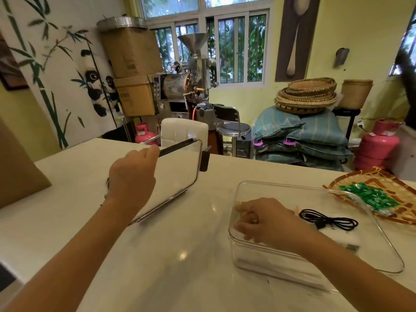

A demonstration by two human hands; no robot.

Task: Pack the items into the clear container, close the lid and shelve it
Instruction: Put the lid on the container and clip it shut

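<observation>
A clear lid (177, 174) is held tilted above the white bench (184, 244) by the left hand (131, 176), fingers grasping its black-clipped edge. The right hand (263, 221) is curled over the near rim of the open container (292, 264), fingers clenched on it. A black cable (328, 220) is seen inside; green packets (369, 197) lie in a basket (400, 212) beside.

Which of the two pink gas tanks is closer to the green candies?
The pink gas tank on the right, standing just behind the woven tray that holds the green candies. The other pink tank stands far off, behind the counter's left side.
</observation>
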